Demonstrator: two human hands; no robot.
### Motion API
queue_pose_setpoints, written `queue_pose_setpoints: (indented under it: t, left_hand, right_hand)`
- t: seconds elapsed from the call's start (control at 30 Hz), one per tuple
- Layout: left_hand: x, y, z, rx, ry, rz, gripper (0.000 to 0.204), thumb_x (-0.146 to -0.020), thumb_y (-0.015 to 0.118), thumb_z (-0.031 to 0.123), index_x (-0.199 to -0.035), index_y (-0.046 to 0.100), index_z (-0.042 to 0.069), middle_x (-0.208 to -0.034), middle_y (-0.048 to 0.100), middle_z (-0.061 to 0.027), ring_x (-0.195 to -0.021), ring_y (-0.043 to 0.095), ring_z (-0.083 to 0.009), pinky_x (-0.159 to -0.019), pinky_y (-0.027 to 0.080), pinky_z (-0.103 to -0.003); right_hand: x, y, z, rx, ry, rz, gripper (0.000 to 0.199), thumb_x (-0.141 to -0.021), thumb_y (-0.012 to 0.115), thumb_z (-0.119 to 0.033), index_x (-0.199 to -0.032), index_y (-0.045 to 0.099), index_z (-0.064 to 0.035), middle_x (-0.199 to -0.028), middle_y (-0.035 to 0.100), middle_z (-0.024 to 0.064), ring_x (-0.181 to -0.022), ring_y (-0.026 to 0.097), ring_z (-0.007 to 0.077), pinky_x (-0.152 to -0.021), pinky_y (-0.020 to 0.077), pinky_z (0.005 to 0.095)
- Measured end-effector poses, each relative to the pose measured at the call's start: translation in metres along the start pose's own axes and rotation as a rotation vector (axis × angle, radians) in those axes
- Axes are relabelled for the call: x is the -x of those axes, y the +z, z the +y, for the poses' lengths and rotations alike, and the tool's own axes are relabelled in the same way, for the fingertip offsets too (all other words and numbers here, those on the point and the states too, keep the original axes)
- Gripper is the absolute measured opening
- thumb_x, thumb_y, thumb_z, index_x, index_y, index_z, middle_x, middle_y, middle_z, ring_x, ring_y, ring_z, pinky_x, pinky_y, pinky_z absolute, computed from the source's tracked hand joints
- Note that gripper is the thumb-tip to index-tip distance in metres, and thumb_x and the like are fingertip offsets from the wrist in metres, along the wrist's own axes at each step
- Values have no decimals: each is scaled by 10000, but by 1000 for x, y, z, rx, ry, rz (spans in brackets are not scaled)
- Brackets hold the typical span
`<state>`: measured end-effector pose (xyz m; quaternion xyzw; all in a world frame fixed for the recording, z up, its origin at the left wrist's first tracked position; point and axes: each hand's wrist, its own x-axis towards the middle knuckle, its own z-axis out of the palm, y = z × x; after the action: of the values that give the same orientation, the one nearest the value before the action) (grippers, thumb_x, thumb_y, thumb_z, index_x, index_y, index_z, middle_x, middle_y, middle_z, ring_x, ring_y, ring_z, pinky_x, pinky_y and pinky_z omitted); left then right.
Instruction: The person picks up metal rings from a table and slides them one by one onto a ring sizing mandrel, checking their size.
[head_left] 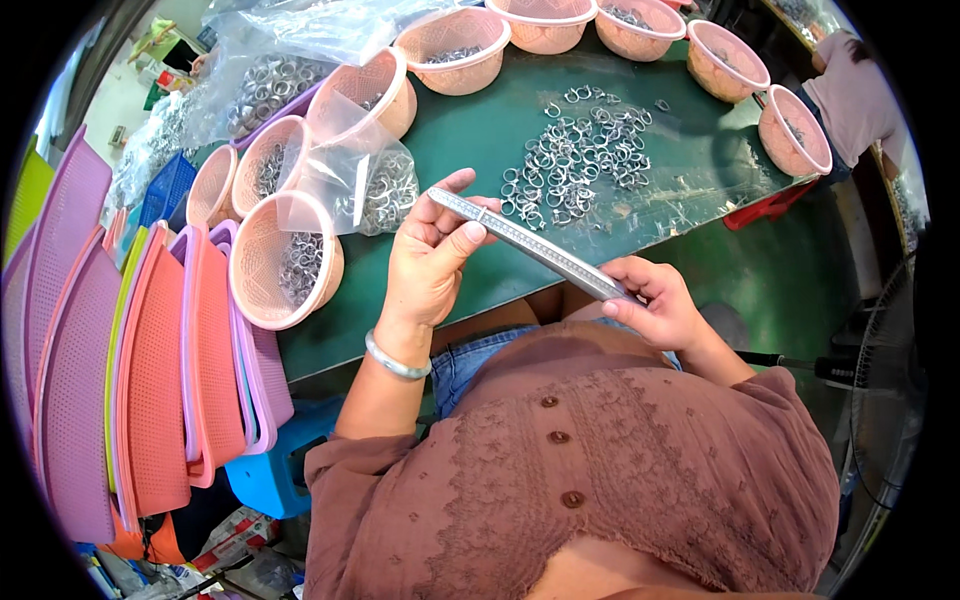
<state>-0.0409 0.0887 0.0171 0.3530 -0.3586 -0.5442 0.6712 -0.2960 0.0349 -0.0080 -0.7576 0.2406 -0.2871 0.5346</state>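
A long grey ring mandrel with fine scale marks slants across in front of me, above the table's near edge. My left hand grips its upper left end between thumb and fingers, with some fingers curled loosely behind. A small ring seems to sit on the rod by the left thumb, though it is hard to make out. The lower right end lies in my right hand, thumb on top and fingers around it. Just beyond the mandrel, a loose pile of silver-coloured rings spreads over the green table.
Pink baskets, several holding rings, curve around the table's left and far edges; one basket stands near my left wrist. A clear bag of rings lies beside it. Stacked coloured baskets rise at left. A fan stands at right; another person is beyond.
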Motion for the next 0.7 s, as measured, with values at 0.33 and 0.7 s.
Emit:
queue_pose_setpoints:
  t: [0.33, 0.7]
  left_hand:
    - [1, -18, 0, 40, -79, -33, 252, -831, 577, 67, -1062, 552, -28, -903, 599, -70, -792, 562, -138, -720, 459, -259]
    - [4, -8, -1, -54, 41, 55, 201, -828, 570, 53, -1009, 564, -36, -813, 581, -48, -664, 504, -112, -640, 419, -253]
  right_hand:
    - [-1, 5, -2, -209, 110, -26, 258, -780, 635, -68, -1005, 553, 27, -682, 497, -33, -589, 408, 25, -514, 327, 183]
    - [-4, 7, -4, 54, -78, 34, 261, -751, 643, -39, -993, 565, 21, -709, 542, 34, -588, 467, 81, -535, 383, 218]
